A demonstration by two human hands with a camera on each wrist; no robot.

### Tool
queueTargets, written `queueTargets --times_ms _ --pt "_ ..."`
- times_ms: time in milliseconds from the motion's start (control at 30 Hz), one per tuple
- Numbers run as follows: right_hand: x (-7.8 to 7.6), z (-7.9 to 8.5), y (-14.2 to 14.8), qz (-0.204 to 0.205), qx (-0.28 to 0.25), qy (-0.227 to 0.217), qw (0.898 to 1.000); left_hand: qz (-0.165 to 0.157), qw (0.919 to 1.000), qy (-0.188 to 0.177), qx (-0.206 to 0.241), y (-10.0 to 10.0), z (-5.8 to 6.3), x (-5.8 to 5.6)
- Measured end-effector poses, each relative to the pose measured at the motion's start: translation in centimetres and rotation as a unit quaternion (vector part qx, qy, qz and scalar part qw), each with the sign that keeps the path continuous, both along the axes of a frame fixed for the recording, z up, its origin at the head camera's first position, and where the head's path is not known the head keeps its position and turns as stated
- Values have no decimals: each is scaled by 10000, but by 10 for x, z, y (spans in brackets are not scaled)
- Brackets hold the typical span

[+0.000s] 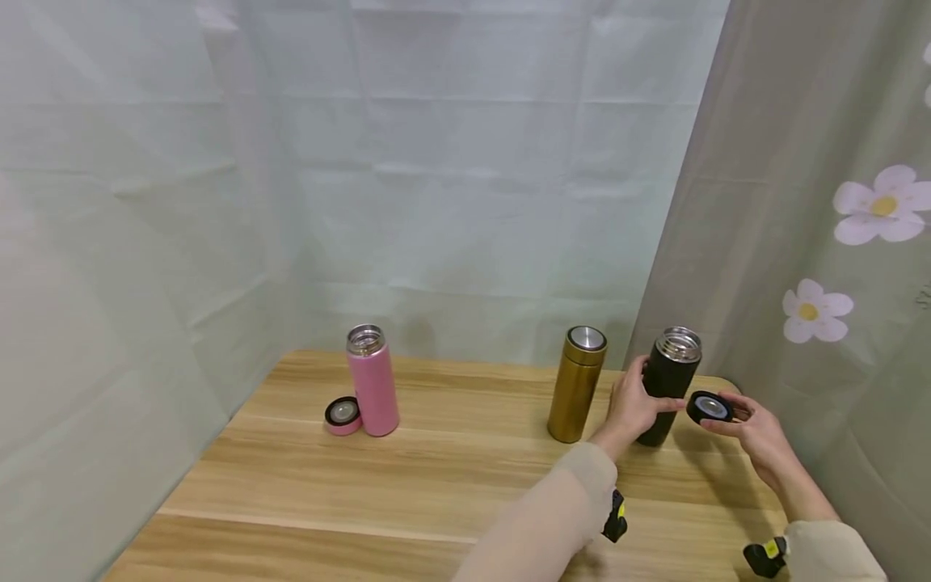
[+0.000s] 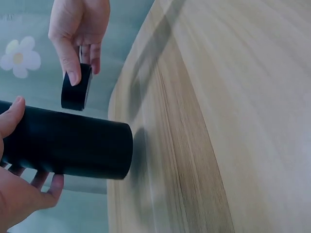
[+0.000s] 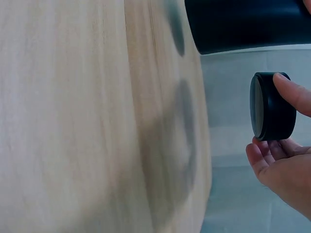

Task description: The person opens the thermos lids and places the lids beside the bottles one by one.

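Note:
My left hand (image 1: 631, 406) grips an uncapped black thermos (image 1: 667, 380) round its side, thumb across the front. Its steel mouth (image 1: 680, 343) faces up, and its base is close over the table, with a shadow beside it in the left wrist view. To its right, my right hand (image 1: 760, 436) holds the black lid (image 1: 710, 406) between thumb and fingers. A pale disc shows on the lid's upward face, and a grey disc (image 3: 257, 108) faces the table in the right wrist view. The lid is apart from the thermos.
A gold thermos (image 1: 576, 388) with its lid on stands just left of my left hand. Farther left is an uncapped pink thermos (image 1: 374, 388), its pink lid (image 1: 343, 415) lying beside it. Curtains surround the wooden table (image 1: 436, 485) at the back and sides.

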State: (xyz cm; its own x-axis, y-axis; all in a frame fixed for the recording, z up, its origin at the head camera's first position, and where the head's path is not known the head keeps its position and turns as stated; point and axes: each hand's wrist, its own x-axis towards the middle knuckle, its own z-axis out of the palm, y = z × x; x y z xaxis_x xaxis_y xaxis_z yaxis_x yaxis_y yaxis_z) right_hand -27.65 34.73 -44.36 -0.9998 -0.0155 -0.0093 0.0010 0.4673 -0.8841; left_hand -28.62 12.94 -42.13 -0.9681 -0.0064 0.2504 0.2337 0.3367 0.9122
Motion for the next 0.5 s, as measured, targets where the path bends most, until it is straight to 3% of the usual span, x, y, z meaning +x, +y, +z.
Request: queueTargets --times_ms 233,500 --pt "-12 -9 -3 -34 -312 -160 9994 178 9992 -3 -368 -2 1 -6" --pt "-14 -19 -3 95 396 -108 9991 135 9976 -113 -676 3 -4 -8"
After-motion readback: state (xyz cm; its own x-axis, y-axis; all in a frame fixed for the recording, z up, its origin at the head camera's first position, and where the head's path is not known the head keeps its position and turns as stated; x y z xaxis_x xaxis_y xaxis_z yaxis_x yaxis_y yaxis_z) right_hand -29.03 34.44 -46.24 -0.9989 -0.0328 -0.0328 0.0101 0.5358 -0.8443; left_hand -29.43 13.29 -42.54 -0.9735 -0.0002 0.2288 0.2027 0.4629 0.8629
